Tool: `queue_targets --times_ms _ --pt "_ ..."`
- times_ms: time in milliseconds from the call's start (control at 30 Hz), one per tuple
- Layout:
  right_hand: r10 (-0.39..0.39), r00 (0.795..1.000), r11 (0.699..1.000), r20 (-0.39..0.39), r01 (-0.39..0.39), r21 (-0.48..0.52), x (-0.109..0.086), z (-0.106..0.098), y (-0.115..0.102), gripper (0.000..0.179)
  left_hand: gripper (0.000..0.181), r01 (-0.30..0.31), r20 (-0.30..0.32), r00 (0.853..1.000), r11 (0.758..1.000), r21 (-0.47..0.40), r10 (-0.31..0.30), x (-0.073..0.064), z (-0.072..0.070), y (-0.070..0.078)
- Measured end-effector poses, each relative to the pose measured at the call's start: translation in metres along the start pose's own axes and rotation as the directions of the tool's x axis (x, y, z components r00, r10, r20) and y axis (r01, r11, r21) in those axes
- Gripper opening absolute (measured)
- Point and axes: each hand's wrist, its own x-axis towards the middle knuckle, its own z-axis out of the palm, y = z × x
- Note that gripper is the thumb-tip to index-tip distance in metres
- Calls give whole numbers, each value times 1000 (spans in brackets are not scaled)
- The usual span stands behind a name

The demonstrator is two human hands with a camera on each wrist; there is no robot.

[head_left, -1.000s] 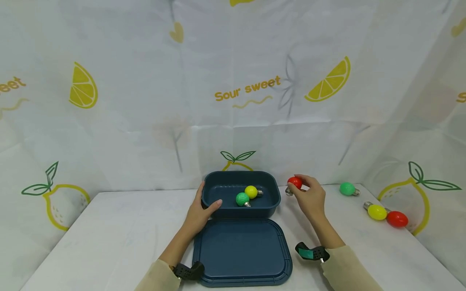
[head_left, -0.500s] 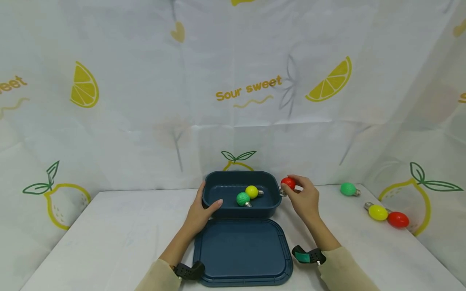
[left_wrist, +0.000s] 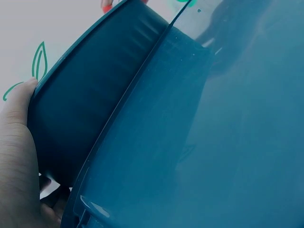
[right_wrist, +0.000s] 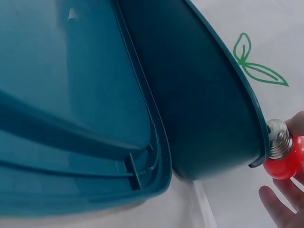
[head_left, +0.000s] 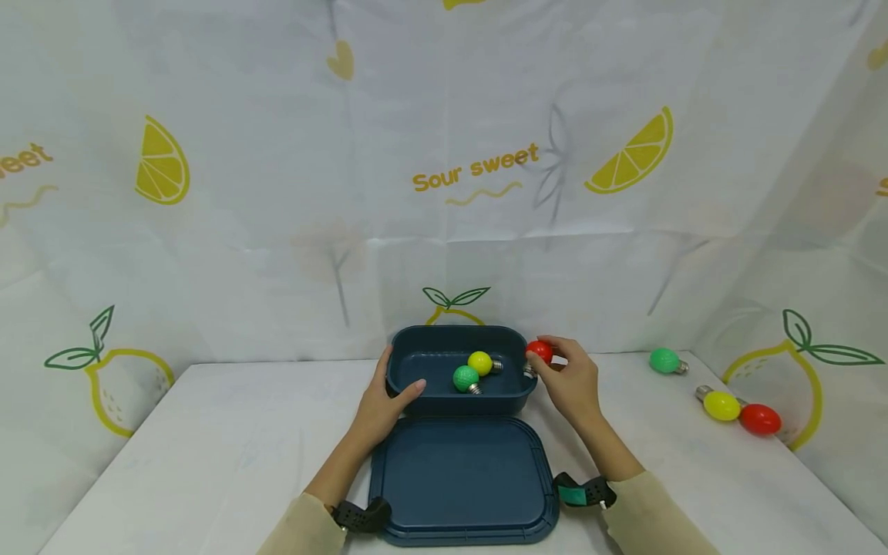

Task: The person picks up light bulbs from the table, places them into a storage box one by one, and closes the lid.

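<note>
A dark blue plastic box [head_left: 444, 406] holds a yellow light bulb [head_left: 479, 363] and a green light bulb [head_left: 465, 378], lying close together inside it. My left hand [head_left: 378, 397] holds the box at its left front corner, thumb by the front rim and fingers along the left side. With my right hand [head_left: 572, 381] I pinch a red light bulb [head_left: 539, 351] at the box's right rim, its metal screw base pointing down. In the right wrist view this red bulb [right_wrist: 285, 164] shows right at the rim, fingers around its far side.
A dark blue lid [head_left: 463, 482] lies flat in front of the box. On the right of the white table [head_left: 229, 455] lie another green bulb [head_left: 664, 360], a yellow bulb [head_left: 721, 405] and a red bulb [head_left: 760, 419]. A printed white cloth [head_left: 277, 193] hangs behind.
My right hand has carried the red bulb leftward, from beside the box to its right rim. The left hand keeps its hold on the box.
</note>
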Motion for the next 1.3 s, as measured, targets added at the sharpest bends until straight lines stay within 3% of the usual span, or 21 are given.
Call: queue_targets --times_ms 600,1300 --pt "-108 993 994 48 108 1 -7 11 -8 36 96 24 -1 1000 1000 7 -24 -2 -1 2" --pt "29 988 996 153 -16 -85 -13 16 -7 38 96 15 -3 1000 1000 9 -15 -1 0 1"
